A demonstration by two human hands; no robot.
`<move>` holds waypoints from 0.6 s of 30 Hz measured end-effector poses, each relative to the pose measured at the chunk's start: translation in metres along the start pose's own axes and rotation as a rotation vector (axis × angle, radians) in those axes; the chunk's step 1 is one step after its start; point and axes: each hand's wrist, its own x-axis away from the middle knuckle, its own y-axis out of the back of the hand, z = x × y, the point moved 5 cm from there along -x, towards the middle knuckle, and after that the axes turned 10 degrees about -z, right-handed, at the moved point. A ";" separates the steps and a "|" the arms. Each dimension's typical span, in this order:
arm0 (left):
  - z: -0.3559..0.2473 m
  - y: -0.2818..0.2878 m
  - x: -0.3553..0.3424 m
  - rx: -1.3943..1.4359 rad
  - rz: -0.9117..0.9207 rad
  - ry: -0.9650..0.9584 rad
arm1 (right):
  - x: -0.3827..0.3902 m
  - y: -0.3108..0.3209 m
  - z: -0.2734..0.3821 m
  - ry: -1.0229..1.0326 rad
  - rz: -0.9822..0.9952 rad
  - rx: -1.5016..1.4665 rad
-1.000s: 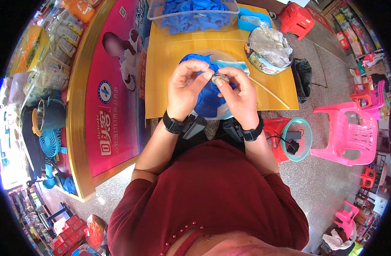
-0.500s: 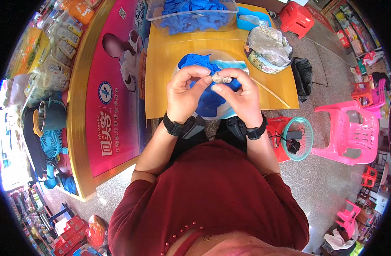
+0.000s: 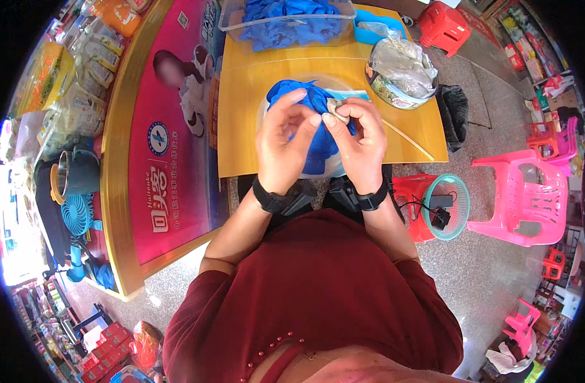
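Over the blue heap (image 3: pixel 320 150), my right hand (image 3: pixel 361 142) pinches a pale lump (image 3: pixel 335 110), left hand (image 3: pixel 281 144) wide; loosening could drop it.

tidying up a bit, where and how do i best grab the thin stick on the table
Probably pinch the stick near its lower right end, thumb and finger across it, coming from the right. It is thin, straight and lies slantwise on the yellow table; that end lies bare near the table's corner, while the other points toward the right hand.
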 end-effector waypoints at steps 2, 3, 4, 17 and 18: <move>0.010 0.000 -0.002 -0.011 -0.001 -0.028 | 0.004 -0.004 0.004 0.017 0.002 -0.051; 0.009 -0.001 -0.003 -0.010 0.000 -0.027 | 0.006 -0.005 0.002 -0.009 0.025 -0.098; 0.007 0.000 -0.004 -0.031 -0.010 -0.002 | 0.007 -0.004 0.003 -0.009 0.025 -0.096; 0.014 -0.001 -0.011 0.028 0.133 0.083 | 0.013 -0.008 -0.014 -0.257 0.042 -0.307; 0.014 -0.001 -0.010 0.029 0.134 0.084 | 0.014 -0.008 -0.017 -0.348 0.020 -0.388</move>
